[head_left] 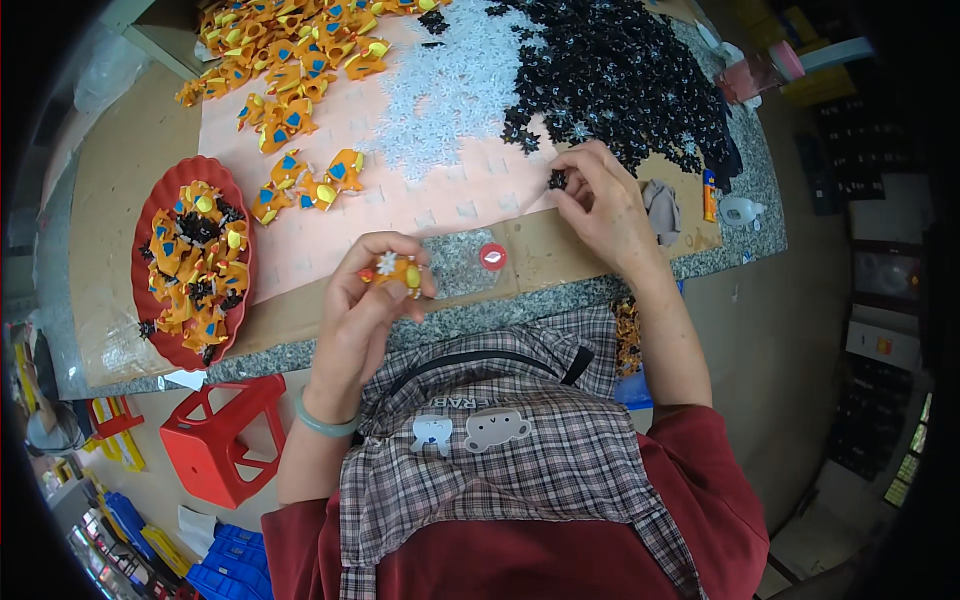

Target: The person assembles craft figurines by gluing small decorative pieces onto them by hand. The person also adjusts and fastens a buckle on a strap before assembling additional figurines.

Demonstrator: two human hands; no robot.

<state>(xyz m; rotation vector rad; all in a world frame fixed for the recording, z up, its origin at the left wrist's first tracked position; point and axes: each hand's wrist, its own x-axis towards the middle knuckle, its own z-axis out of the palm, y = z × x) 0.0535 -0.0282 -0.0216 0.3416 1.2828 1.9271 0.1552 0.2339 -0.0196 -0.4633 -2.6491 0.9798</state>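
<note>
Near the table's front edge, my left hand (350, 315) is closed round a small orange toy figure (404, 270) with a yellow part. A white star-shaped piece (386, 262) sits on the figure's top. Farther right, my right hand (610, 210) pinches a small black star-shaped piece (558, 180) between thumb and fingertips. Beyond that hand spreads a large heap of black star-shaped pieces (610, 80), with a heap of white ones (440, 100) to its left. Several loose orange figures (325, 190) with blue patches lie on the pink sheet (450, 205).
At left stands a red scalloped tray (247, 270) holding orange figures with black pieces. More orange figures (290, 50) are piled at the back left. A round red cap (492, 257), a grey cloth (661, 210), an orange tube (710, 195) and a white bottle (741, 210) lie about.
</note>
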